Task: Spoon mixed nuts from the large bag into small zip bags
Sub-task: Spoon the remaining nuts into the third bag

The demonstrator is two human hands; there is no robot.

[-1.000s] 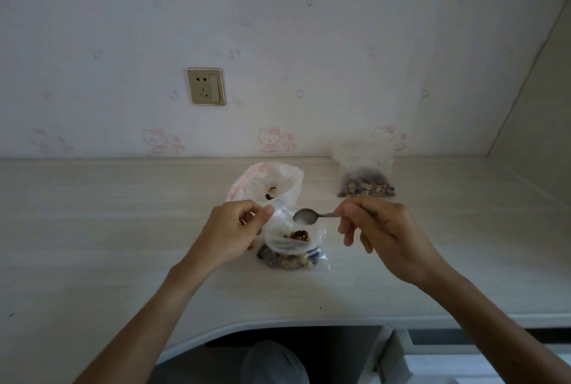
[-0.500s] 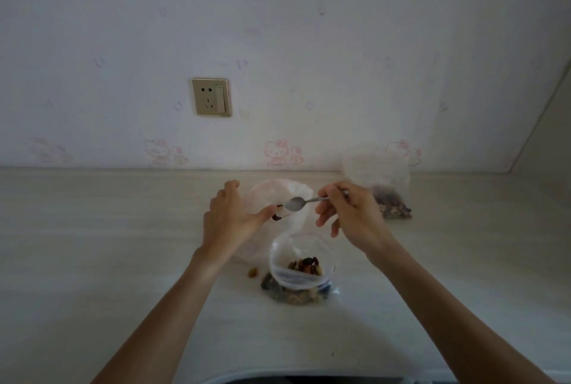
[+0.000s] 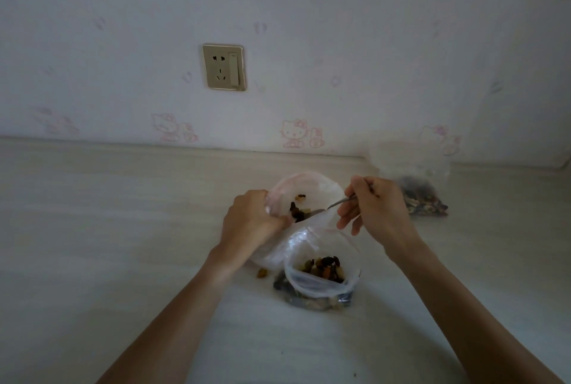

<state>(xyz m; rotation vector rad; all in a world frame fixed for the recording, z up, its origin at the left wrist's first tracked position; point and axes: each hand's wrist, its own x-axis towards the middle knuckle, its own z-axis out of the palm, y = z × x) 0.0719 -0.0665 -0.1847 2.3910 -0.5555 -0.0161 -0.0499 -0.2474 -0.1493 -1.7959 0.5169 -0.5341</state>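
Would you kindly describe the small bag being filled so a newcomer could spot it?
Start at the wall socket and drop to the table. Between the forearms stands the small zip bag, nearest the viewer. Unlike the large bag behind, no hand holds it.

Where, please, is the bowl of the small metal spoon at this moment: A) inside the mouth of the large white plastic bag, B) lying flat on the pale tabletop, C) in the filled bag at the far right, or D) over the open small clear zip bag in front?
A: the right hand holds the small metal spoon, its tip among nuts inside the large white plastic bag, whose rim the left hand grips.
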